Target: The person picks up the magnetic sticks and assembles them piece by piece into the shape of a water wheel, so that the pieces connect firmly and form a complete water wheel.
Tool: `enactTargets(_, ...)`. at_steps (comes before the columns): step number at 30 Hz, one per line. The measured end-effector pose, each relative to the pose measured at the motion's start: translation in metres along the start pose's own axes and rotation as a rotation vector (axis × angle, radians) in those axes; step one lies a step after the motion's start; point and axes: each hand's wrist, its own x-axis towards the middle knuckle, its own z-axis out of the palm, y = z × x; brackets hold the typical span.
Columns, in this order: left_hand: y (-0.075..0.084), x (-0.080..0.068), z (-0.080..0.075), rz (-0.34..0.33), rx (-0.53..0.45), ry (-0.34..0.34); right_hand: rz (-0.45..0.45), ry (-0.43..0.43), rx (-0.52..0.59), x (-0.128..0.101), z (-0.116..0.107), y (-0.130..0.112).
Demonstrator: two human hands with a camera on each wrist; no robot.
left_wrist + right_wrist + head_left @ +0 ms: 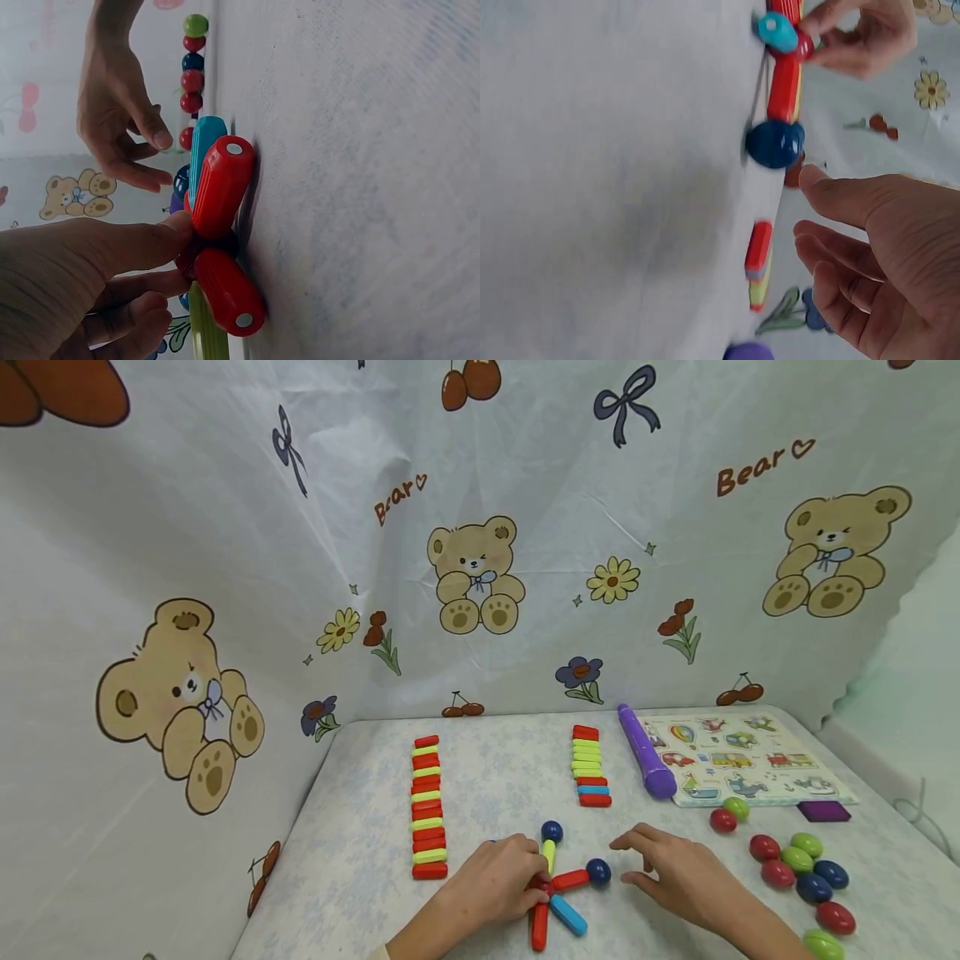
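Note:
On the table, a star of coloured magnetic rods spreads out from a red ball (187,260). My left hand (504,881) pinches that ball between thumb and fingers. From it stick out a red rod (572,881) ending in a dark blue ball (598,872), a yellow-green rod (549,857) capped by another dark blue ball (552,832), and a light blue rod (568,915). Two red rods in the left wrist view show bare silver ends. My right hand (678,872) hovers beside the star, fingers loosely bent and holding nothing, its thumb near the blue ball.
A long column of red and yellow-green rods (427,806) lies left; a shorter column (587,764) lies at the back. Right of it are a purple microphone-shaped toy (647,752), a picture puzzle board (738,756), a purple block (823,811) and several loose coloured balls (797,860).

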Motion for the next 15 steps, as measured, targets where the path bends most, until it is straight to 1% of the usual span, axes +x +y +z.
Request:
enactTargets(4, 0.001, 0.0, 0.0, 0.001, 0.012, 0.005, 0.139, 0.024, -0.067, -0.003, -0.015, 0.024)
enactTargets(6, 0.001, 0.0, 0.0, -0.006, 0.018, 0.005, 0.185, 0.039, -0.12, -0.006, -0.023, 0.04)
enactTargets(10, 0.002, 0.0, 0.0, -0.023, 0.031, 0.004, 0.228, 0.089, -0.204, -0.011, -0.033, 0.074)
enactTargets(13, 0.002, 0.0, 0.001, -0.024, 0.032, 0.01, 0.232, 0.12, -0.235, -0.015, -0.032, 0.095)
enactTargets(15, 0.002, 0.0, 0.003, -0.018, 0.029, 0.014, 0.232, 0.122, -0.246, -0.017, -0.029, 0.105)
